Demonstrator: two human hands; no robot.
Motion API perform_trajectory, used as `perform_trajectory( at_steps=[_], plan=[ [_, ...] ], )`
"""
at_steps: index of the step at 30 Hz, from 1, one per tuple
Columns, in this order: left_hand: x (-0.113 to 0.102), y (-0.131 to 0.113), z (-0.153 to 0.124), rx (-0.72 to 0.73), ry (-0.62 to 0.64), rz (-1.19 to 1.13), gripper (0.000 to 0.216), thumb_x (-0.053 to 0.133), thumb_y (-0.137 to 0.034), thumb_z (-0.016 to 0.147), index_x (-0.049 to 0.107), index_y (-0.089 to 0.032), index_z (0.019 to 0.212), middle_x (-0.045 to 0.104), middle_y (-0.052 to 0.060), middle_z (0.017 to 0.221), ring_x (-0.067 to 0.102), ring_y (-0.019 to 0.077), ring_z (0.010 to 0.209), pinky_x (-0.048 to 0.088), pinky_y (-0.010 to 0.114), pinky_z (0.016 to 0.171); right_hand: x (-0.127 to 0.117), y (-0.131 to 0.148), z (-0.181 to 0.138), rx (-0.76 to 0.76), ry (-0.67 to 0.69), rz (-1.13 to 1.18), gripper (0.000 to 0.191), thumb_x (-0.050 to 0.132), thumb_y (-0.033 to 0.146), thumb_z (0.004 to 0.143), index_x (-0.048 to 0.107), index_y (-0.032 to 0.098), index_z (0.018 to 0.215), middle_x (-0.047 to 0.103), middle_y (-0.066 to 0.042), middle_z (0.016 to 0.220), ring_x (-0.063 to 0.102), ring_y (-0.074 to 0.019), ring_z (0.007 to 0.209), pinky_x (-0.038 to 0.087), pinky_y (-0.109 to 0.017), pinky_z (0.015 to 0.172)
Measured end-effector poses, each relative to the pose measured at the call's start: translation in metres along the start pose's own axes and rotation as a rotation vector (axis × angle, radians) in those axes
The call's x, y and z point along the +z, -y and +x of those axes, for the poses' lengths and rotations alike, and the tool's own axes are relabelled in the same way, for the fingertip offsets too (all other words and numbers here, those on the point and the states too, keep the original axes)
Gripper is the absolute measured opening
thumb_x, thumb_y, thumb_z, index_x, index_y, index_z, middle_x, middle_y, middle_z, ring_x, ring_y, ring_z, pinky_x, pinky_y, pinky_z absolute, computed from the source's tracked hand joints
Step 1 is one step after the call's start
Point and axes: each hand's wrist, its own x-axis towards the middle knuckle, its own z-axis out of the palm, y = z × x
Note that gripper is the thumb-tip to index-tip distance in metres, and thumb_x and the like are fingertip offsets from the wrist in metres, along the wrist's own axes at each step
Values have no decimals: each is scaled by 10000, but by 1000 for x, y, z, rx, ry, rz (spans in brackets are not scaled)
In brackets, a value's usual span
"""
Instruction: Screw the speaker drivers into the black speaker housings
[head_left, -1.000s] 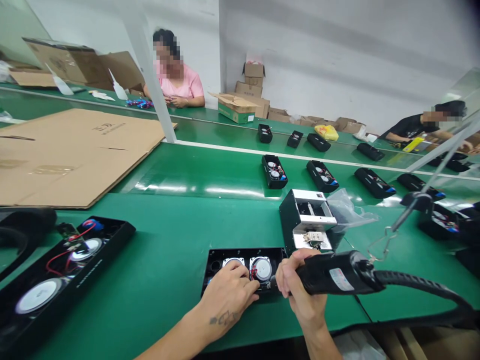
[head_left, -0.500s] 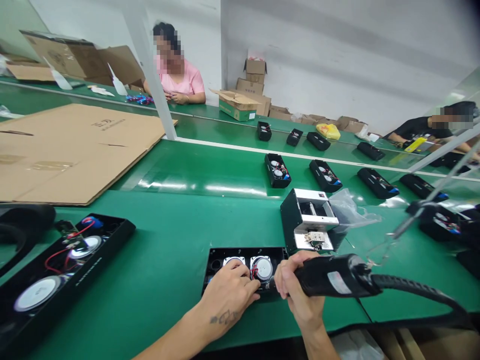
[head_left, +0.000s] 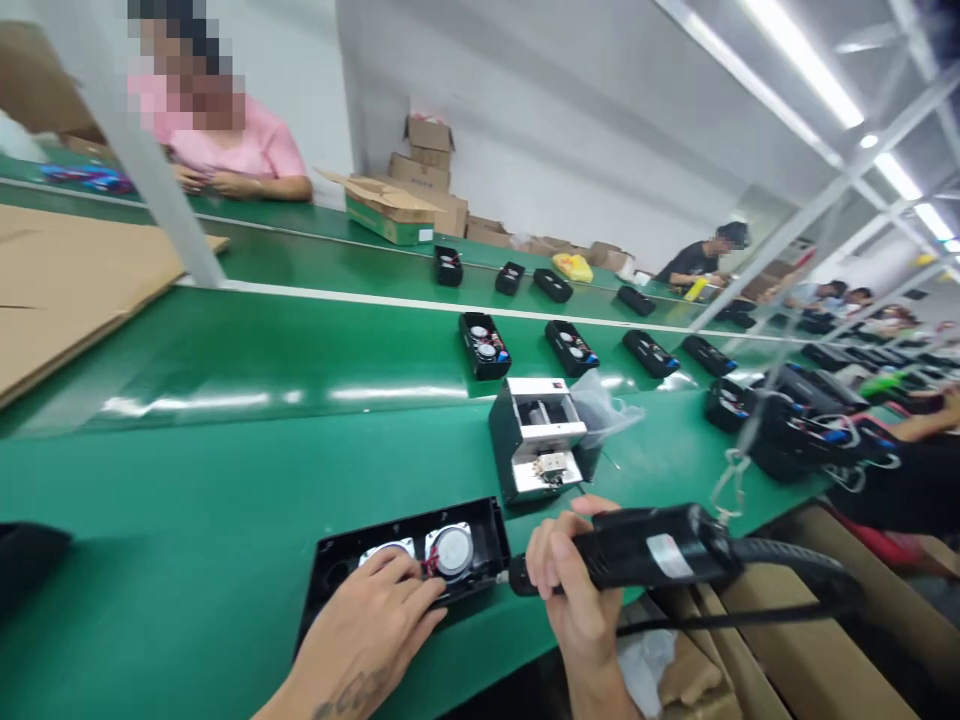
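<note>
A black open speaker housing (head_left: 337,560) with two round silver drivers lies near the front edge of the green bench. My left hand (head_left: 371,625) rests flat on it, fingers spread over the left driver and the front rim. My right hand (head_left: 574,590) is wrapped round a black electric screwdriver (head_left: 645,548), held level with its tip at the housing's right end. A thick black cable runs from the tool to the right.
A small black-and-white screw feeder box (head_left: 538,448) stands just behind the tool, with a clear plastic bag beside it. Several black speaker housings (head_left: 484,345) lie on the conveyor. Flat cardboard (head_left: 67,280) is at left. Other people sit across the belt and at right.
The view has swung to the right, so the bench and housing now sit further left. My right hand and the screwdriver have pulled slightly away from the housing's end.
</note>
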Motion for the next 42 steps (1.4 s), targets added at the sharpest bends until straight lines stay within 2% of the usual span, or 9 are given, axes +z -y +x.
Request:
perform_trajectory(
  at_steps=[8,11,14,18,24,30,34,38,42],
  plan=[
    [-8,2,9,99,-121,52,330,433,-267,1143,717,-270,976,742,-21,826,669,225,761,453,406,871,-33,13,16,-14,-224,-117,394,769,456,992,572,276,1282,574,96,670,522,-114,489,468,-264,498],
    [-9,2,10,100,-153,45,339,437,-289,1155,737,-272,997,758,-25,847,686,217,777,447,406,890,-78,29,34,-20,-446,-415,407,842,439,934,619,245,1214,579,100,637,559,-121,499,483,-268,530],
    [-8,3,10,95,-178,31,368,426,-297,1164,752,-275,996,754,-30,834,684,208,772,448,402,895,-142,40,57,-58,-628,-798,566,893,563,828,693,178,1191,625,61,619,577,-150,509,483,-296,525],
    [-7,4,11,114,-187,40,413,405,-299,1170,762,-277,965,757,-38,818,687,199,774,459,394,892,-218,33,82,-64,-709,-866,729,899,694,687,710,139,1121,603,55,570,556,-171,482,456,-321,501],
    [-1,4,6,83,-179,39,399,427,-333,1168,771,-282,971,780,-43,831,710,201,815,464,396,946,-260,15,84,-1,-694,-901,765,904,717,598,750,135,1069,611,37,544,570,-193,456,457,-339,503],
    [4,7,0,59,-149,35,396,427,-367,1169,773,-288,994,778,-19,848,713,212,814,505,397,935,-263,14,83,21,-664,-847,757,922,720,573,735,152,1038,600,47,531,550,-184,438,442,-337,491],
    [-10,7,3,41,-208,1,328,502,-422,1150,791,-291,1068,789,25,1025,746,216,923,578,354,869,-241,27,80,-2,-627,-744,730,951,697,590,691,179,1034,579,71,542,529,-161,436,423,-317,473],
    [-23,-5,6,12,-305,-176,215,585,-351,1129,782,-282,1178,797,38,1105,785,188,1002,641,280,882,-177,46,59,-3,-513,-585,588,951,569,720,664,220,1096,555,97,568,513,-131,469,438,-291,502],
    [-17,-29,0,-70,-194,-443,237,664,-366,1095,761,-312,1305,839,24,1183,823,167,1009,664,224,911,-87,61,28,118,-348,-127,404,878,357,856,645,274,1175,497,118,558,447,-92,453,421,-234,489]
  ],
)
